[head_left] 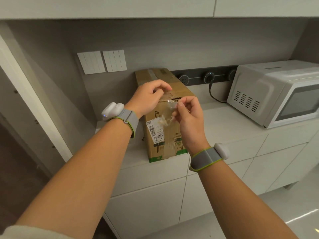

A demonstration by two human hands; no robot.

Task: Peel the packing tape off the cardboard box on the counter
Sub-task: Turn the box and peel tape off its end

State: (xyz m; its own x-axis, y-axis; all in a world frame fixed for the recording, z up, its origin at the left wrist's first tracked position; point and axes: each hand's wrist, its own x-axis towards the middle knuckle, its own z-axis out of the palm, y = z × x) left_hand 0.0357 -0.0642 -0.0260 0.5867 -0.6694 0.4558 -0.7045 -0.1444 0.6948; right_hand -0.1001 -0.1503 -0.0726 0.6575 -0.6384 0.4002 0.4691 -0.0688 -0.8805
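Pinched by the right hand, the clear tape could be snapped if yanked while the box is steadied by curled left fingers.

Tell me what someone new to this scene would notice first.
Two bare forearms reach to a cardboard box on the counter. The right hand pinches a crumpled strip of clear packing tape at the box's near top edge, while the left hand rests its fingers on the box top. A white microwave sits to the right.
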